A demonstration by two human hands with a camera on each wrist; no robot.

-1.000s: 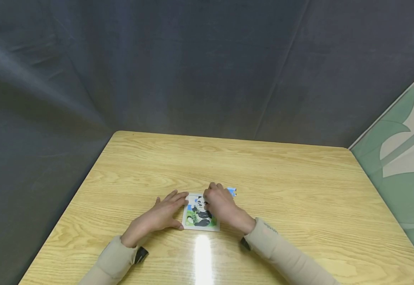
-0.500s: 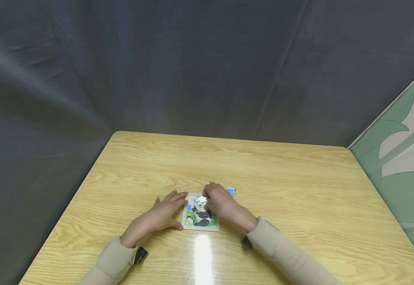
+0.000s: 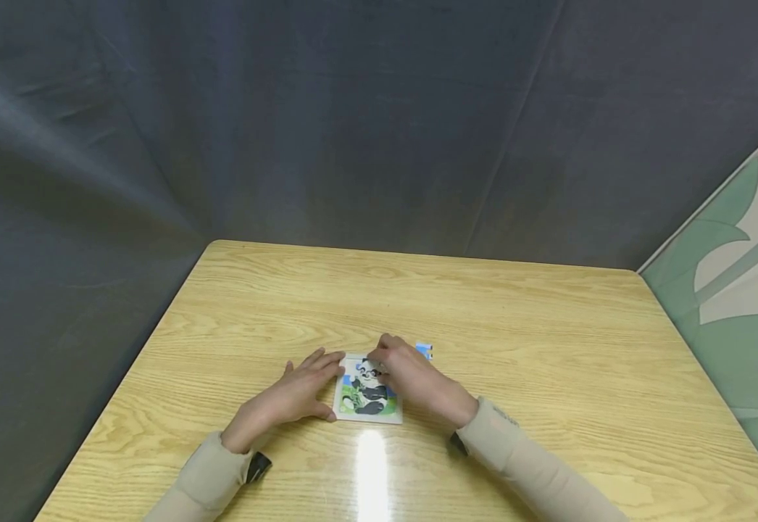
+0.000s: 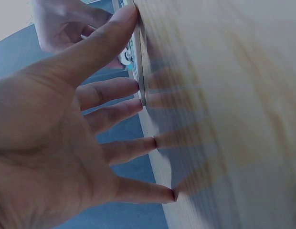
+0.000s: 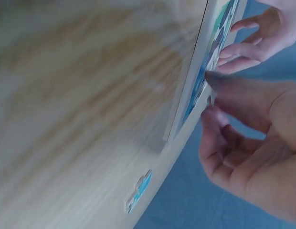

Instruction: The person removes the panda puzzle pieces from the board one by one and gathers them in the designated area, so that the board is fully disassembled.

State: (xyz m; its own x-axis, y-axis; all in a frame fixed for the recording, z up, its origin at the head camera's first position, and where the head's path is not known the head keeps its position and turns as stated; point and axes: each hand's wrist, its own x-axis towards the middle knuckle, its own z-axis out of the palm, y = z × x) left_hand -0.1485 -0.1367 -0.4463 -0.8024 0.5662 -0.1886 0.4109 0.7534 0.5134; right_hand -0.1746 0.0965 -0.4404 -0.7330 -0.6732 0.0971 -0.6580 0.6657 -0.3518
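Observation:
A small square panda puzzle (image 3: pixel 367 418) in a pale frame lies on the table. My left hand (image 3: pixel 302 389) is spread along its left side, with straight fingers and thumb touching the frame edge; two fingertips rest on the tabletop in the left wrist view. Over the upper right of the puzzle, my right hand (image 3: pixel 414 380) pinches a puzzle piece (image 5: pixel 209 100) between thumb and fingers. Most of that piece is hidden by the fingers. The panda's head (image 3: pixel 367 371) shows just left of them. A loose blue puzzle piece (image 3: pixel 424 350) lies beyond the right hand.
The wooden table (image 3: pixel 516 326) extends on all sides of the puzzle. A dark cloth (image 3: pixel 353 145) hangs behind it and at the left. A patterned green and white panel (image 3: pixel 738 290) stands at the right. Light glares on the table's near part.
My right hand has shifted slightly left over the puzzle's top, and the panda's head piece has tilted, its glare coming and going. The left hand stays put.

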